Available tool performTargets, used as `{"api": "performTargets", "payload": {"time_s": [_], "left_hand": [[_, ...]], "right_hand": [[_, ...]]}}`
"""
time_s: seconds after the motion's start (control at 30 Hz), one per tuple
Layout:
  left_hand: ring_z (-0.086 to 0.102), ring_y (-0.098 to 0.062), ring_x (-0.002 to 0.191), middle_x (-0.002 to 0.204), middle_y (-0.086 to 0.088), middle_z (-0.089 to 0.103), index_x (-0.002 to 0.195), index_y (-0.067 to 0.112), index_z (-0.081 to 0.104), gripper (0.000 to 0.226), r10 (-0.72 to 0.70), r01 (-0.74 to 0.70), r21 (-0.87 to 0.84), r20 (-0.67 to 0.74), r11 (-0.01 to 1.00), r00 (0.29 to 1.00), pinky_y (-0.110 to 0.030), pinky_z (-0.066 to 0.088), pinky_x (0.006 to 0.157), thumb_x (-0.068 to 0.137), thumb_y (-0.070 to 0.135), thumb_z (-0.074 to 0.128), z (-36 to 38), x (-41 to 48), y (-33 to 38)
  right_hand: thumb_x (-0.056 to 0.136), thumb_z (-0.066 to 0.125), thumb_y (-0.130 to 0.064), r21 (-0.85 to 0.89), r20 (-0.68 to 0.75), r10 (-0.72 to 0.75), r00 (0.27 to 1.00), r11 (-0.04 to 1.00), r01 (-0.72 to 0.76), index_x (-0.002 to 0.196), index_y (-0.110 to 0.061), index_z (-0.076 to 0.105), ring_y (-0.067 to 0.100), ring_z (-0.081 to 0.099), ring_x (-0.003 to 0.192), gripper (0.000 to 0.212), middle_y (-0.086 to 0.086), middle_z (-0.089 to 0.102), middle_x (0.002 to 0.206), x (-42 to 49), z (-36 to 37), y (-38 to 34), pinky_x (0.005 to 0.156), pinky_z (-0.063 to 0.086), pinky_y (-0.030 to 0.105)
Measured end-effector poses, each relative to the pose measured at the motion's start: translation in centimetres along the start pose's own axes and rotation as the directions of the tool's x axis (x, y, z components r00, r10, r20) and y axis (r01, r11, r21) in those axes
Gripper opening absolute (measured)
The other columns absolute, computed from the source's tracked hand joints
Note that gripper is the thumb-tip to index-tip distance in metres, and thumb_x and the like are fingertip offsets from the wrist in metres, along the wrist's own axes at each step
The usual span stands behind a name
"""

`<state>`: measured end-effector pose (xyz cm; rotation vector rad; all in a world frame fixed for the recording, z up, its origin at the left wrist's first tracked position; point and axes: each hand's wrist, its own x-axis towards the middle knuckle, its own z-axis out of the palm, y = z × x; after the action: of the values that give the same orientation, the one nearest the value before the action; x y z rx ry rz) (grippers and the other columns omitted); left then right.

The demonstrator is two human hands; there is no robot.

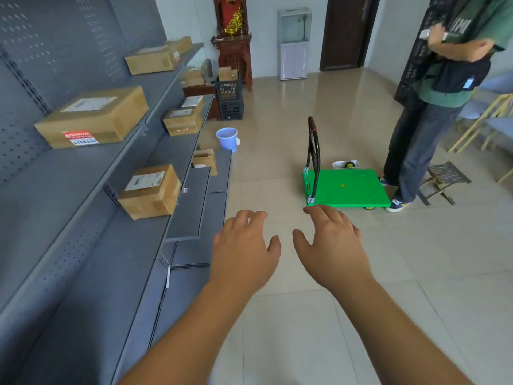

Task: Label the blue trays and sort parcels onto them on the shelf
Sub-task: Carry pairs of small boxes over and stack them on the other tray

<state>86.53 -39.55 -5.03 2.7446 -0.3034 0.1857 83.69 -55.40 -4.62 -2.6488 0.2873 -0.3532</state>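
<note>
Parcels sit spread along the grey shelf (83, 176) at nine o'clock: a large box with a red sticker (93, 116) on the upper level, a smaller labelled box (151, 191) one level down and nearer the hands, more cartons (183, 120) further along toward eleven o'clock. No blue tray can be made out here. Both arms reach forward over the floor, palms down. The left hand (244, 245) has its fingers loosely curled and spread, holding nothing; the right hand (331, 243) beside it is likewise released and empty, thumbs near each other but apart. Just past the right fingertips, at one o'clock, a green platform trolley (349, 188) stands on the pale tiled floor (305, 315), black handle upright. A light blue bucket (227, 138) sits at twelve o'clock by the shelf's end. At two o'clock another person (433, 107) in a green shirt and jeans stands beside a small folding stool (444, 179).
</note>
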Motion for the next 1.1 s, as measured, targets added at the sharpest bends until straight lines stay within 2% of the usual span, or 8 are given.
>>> {"api": "performTargets", "payload": {"time_s": [0.37, 0.53, 0.77, 1.1], "left_hand": [[0.045, -0.02, 0.133, 0.147, 0.007, 0.048, 0.145, 0.031, 0.047, 0.053, -0.094, 0.094, -0.021, -0.017, 0.995, 0.995, -0.042, 0.04, 0.102, 0.097, 0.05, 0.052, 2.8, 15.1, -2.6], [0.044, -0.02, 0.135, 0.15, 0.008, 0.046, 0.146, 0.031, 0.045, 0.053, -0.063, 0.062, -0.042, -0.023, 0.997, 0.998, -0.042, 0.039, 0.105, 0.097, 0.05, 0.051, 3.3, 24.7, -5.6], [0.044, -0.021, 0.135, 0.149, 0.007, 0.046, 0.147, 0.03, 0.043, 0.053, 0.013, -0.014, -0.039, -0.022, 0.999, 1.0, -0.041, 0.038, 0.104, 0.098, 0.047, 0.051, 2.5, 37.2, -8.6], [0.046, -0.022, 0.13, 0.145, 0.007, 0.049, 0.145, 0.028, 0.046, 0.053, 0.056, -0.056, -0.008, -0.022, 0.998, 0.998, -0.04, 0.039, 0.102, 0.096, 0.046, 0.054, 5.6, 52.5, -9.2]], "right_hand": [[0.092, 0.059, -0.041, 0.004, 0.069, -0.078, 0.995, 0.997, 0.078, 0.137, -0.023, 0.055, 0.021, 0.045, 0.135, 0.049, -0.002, 0.054, 0.143, 15.7, 5.0, -1.1, 0.113, 0.033, 0.045], [0.092, 0.059, -0.041, -0.02, 0.044, -0.069, 0.997, 0.997, 0.07, 0.137, -0.024, 0.055, 0.022, 0.045, 0.134, 0.049, -0.004, 0.054, 0.142, 24.4, 7.9, -3.4, 0.113, 0.034, 0.049], [0.092, 0.058, -0.042, -0.05, -0.019, -0.008, 1.0, 0.999, 0.007, 0.137, -0.023, 0.056, 0.022, 0.044, 0.134, 0.049, -0.003, 0.054, 0.143, 35.7, 10.3, -6.2, 0.112, 0.031, 0.047], [0.091, 0.058, -0.043, -0.059, -0.023, 0.037, 0.999, 0.998, -0.039, 0.137, -0.024, 0.054, 0.024, 0.044, 0.133, 0.05, -0.004, 0.053, 0.143, 50.2, 13.5, -5.1, 0.11, 0.032, 0.046]]}}
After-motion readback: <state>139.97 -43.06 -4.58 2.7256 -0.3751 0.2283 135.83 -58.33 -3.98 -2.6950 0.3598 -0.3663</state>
